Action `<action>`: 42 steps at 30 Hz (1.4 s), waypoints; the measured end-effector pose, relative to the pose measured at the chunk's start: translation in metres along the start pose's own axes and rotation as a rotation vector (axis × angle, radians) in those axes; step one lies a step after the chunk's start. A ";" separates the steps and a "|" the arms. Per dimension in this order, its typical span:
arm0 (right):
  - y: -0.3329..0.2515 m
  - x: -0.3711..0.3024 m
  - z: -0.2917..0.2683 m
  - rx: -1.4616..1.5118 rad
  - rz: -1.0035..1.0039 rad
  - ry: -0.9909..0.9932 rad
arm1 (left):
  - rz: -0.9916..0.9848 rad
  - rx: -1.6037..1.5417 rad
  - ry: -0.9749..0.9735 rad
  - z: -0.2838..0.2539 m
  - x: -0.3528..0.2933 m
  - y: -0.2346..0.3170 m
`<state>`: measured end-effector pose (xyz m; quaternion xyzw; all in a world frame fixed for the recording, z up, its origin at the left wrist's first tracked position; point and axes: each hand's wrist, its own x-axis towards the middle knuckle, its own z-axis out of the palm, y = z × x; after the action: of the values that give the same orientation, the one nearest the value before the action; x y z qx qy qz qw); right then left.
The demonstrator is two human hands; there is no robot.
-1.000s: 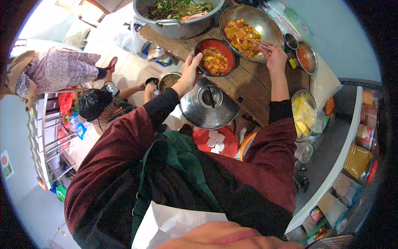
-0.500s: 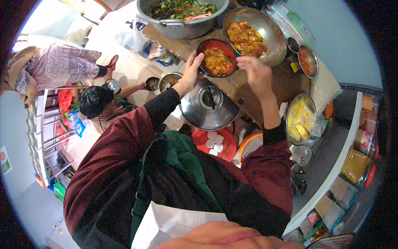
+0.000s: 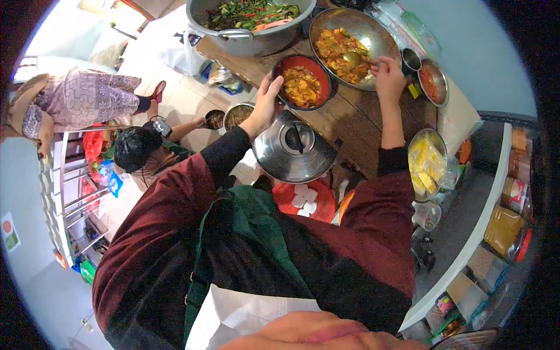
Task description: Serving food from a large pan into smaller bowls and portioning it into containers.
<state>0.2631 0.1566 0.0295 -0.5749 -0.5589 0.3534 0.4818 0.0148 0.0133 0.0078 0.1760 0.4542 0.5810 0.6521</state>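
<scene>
My left hand [image 3: 266, 105] grips the near-left rim of a black bowl with a red inside [image 3: 322, 77], partly filled with orange-yellow stew [image 3: 301, 87]. Just right of it, a wide metal wok [image 3: 379, 42] holds more of the same stew on the wooden table [image 3: 356, 125]. With its fingers closed round the handle, my right hand [image 3: 389, 76] holds a metal spoon [image 3: 353, 58], whose bowl rests in the wok's stew. A large grey pot [image 3: 262, 42] of green vegetables with red strips stands behind the black bowl.
Close below the table edge sit a silver lid [image 3: 280, 157] and a red basin [image 3: 326, 213] with white blocks. On the right are a bowl of yellow pieces in plastic [image 3: 424, 166] and a bowl of red sauce [image 3: 434, 87]. Another person [image 3: 140, 149] crouches at left beside pots.
My right hand has moved from beside the black bowl, up and right to the wok, and the spoon now shows in the wok's stew. My left hand still holds the bowl.
</scene>
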 end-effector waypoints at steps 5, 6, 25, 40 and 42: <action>0.024 -0.001 0.033 -0.264 -0.049 -0.138 | 0.022 -0.010 0.011 -0.011 0.008 -0.010; 0.038 0.002 0.032 -0.093 0.066 -0.140 | 0.028 -0.008 -0.006 -0.008 0.010 -0.012; 0.000 -0.062 0.028 0.557 0.239 0.010 | 0.046 -0.002 0.053 -0.010 0.011 -0.006; 0.008 -0.042 0.018 0.668 0.417 0.077 | 0.056 0.005 0.004 -0.011 0.009 -0.007; 0.004 -0.039 0.021 0.667 0.426 0.086 | 0.045 0.011 0.014 -0.016 0.012 -0.011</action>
<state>0.2399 0.1222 0.0145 -0.5044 -0.2610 0.5831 0.5809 0.0074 0.0170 -0.0133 0.1855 0.4579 0.5941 0.6347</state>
